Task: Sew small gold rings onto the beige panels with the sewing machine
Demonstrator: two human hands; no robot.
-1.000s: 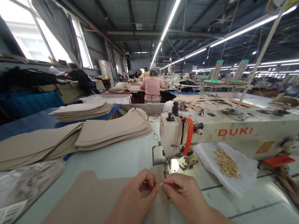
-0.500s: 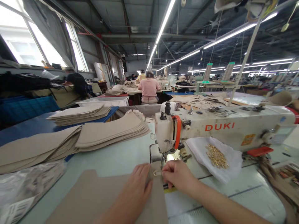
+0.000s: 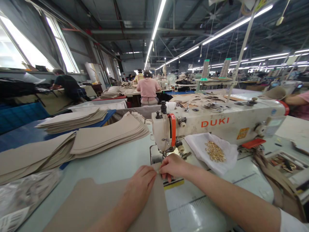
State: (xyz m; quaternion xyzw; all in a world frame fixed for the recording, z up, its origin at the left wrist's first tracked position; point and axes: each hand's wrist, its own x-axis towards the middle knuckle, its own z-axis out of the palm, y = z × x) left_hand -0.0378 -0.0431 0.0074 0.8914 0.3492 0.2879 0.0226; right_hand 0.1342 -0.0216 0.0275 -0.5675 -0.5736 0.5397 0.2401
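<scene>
A beige fabric panel [image 3: 103, 196] lies flat on the sewing table, its upper right corner by the needle area of a white sewing machine [image 3: 217, 120]. My left hand [image 3: 138, 185] rests on the panel with fingers lying along it, fingertips close to the corner. My right hand [image 3: 172, 167] is closed in a pinch on a small beige fabric tab [image 3: 156, 168] at that corner, just in front of the presser foot. The fingers hide most of the tab, and its metal ring cannot be made out now.
Gold metal rings [image 3: 215, 151] lie on a white cloth [image 3: 200, 143] beside the machine. Stacked beige panels [image 3: 103, 137] are at the left, with a plastic bag [image 3: 31, 190] in front. A parts tray [image 3: 299, 174] stands at right. Co-workers sit farther off, including a person in pink [image 3: 147, 88].
The view has shifted right. My left fingertips have come closer to my right hand, and the tab with its gold ring, visible before, is now mostly covered by fingers.
</scene>
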